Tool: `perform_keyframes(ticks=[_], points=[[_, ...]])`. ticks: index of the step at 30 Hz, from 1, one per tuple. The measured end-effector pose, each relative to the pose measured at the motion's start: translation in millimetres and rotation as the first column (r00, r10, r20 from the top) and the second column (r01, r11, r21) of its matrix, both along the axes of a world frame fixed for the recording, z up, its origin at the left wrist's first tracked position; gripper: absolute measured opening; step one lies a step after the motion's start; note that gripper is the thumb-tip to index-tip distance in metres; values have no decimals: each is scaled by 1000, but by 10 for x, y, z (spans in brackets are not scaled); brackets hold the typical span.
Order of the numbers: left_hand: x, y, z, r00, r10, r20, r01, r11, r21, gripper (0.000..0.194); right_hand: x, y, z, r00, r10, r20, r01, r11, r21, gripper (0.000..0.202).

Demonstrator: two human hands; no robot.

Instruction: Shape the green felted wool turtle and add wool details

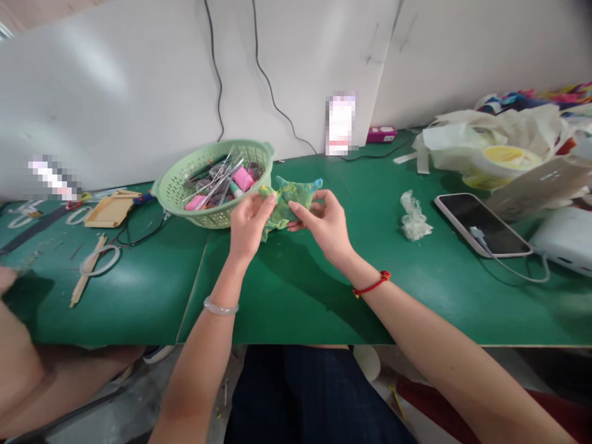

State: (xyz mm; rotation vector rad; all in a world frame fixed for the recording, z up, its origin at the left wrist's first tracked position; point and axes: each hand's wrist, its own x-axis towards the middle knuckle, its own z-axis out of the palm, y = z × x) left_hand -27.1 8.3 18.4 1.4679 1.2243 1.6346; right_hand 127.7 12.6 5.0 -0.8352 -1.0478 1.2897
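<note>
Between my hands, above the green table, is a small green piece with yellow and blue patches (296, 192), soft and irregular in shape like cloth or felt. My left hand (250, 221) pinches its left part between thumb and fingers. On the other side my right hand (326, 222) grips the right part, thumb on the front and fingers behind. A blue-tipped corner sticks up at its upper right. The fingers hide some of its lower edge. Just behind my left hand stands a pale green plastic basket (213, 216) filled with metal needles or rods, pink blocks and other small items.
On the right lie a crumpled clear plastic wad (414, 217), a phone (483, 223) with a cable, and white bags (504, 132). A wooden strip (86, 280), a ring (108, 261) and a wooden tray (111, 209) lie left. Another person's arm (18, 357) rests at the left edge.
</note>
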Motion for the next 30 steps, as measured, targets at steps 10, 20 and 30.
perform_keyframes(ticks=[10,20,30], points=[[-82,96,-140,984,-52,172,79,984,-157,38,183,90,92,971,237,27,-224,945,-236,57],[-30,69,-134,979,-177,96,189,972,-136,36,276,129,93,949,249,196,-245,968,-43,53],[92,38,-123,982,-74,173,82,996,-35,30,185,83,88,947,259,189,-274,960,60,46]])
